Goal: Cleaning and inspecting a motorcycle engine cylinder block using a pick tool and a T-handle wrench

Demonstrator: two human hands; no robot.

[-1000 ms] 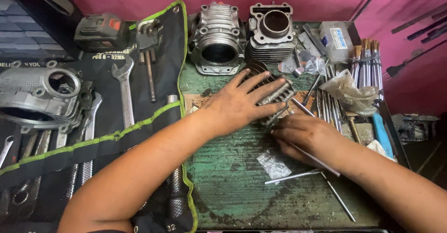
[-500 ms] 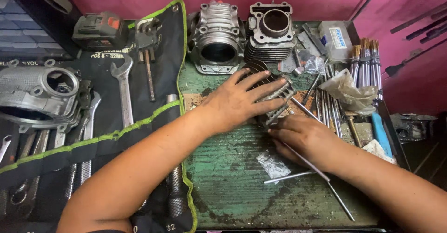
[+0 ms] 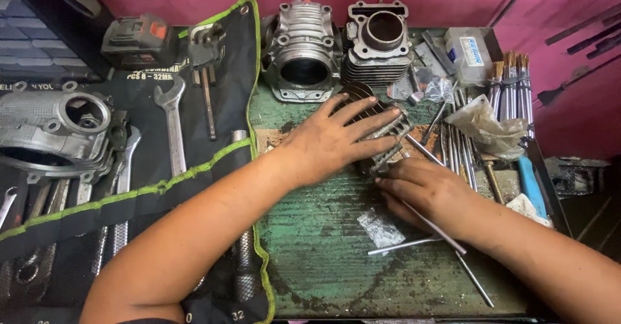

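Workbench (image 3: 323, 279): I see a worn green top, scuffed and stained, carrying everything here.
Tool roll (image 3: 194, 168): black cloth with a green hem, draped over the bench's left half, spanners lying on it.
Engine case (image 3: 55, 133): grey cast metal, at the left edge on the roll.
Two cylinders: a bare silver one (image 3: 304, 52) and a finned dark one (image 3: 381, 42), side by side at the far edge.
Finned part (image 3: 381, 136): the piece I am working on, dark grey metal with thin parallel fins, lying near the bench's middle, mostly hidden under my palm.
Left hand (image 3: 336, 139): laid flat on the finned part, fingers spread, pressing rather than gripping.
Right hand (image 3: 424, 188): just right of the part, fingers curled around a thin steel rod (image 3: 440, 230), fingertips touching the part's near corner.
Loose rods (image 3: 401, 245): thin, on the bench toward the near edge, beside a small clear bag (image 3: 380, 228).
Brushes (image 3: 511, 81): bundled at the right edge.
Change: compared with half a second ago, both hands sit in almost the same spot; my right hand has closed in slightly on the part.
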